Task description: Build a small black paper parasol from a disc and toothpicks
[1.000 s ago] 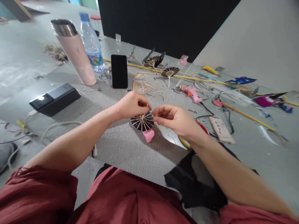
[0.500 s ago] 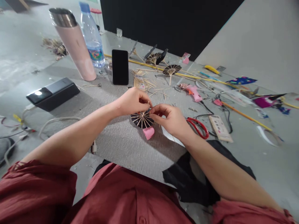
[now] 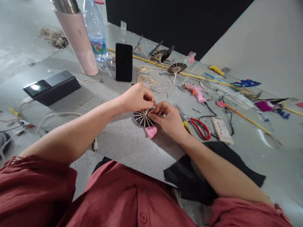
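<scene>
Both hands meet over a small black paper umbrella (image 3: 143, 118) with bamboo ribs, lying on the grey mat (image 3: 123, 142) at the near middle of the table. Left hand (image 3: 137, 97) and right hand (image 3: 167, 118) each pinch its far rim with closed fingertips. Touching its near edge lies a pink piece (image 3: 151, 131); red-handled scissors (image 3: 197, 126) lie just right.

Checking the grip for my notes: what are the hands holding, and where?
Both hands, left hand and right hand, pinch the small black paper umbrella at its upper rim.
</scene>
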The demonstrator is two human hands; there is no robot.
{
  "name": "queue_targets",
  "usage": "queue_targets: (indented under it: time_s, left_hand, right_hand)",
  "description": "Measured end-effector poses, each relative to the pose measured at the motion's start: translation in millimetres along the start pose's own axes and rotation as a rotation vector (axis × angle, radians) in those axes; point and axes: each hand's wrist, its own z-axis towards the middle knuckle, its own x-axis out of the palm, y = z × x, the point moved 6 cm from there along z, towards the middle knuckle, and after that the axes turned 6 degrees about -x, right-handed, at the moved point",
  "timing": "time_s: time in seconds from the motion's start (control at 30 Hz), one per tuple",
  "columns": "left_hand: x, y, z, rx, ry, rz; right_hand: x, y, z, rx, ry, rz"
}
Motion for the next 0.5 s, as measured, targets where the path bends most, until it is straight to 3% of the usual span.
queue_targets:
  time_s: [0.5]
  left_hand:
    - [0.9, 0.0, 0.2, 0.017, 0.006, -0.009]
  right_hand:
    - [3.8, -7.1, -2.0, 0.022, 0.009, 0.021]
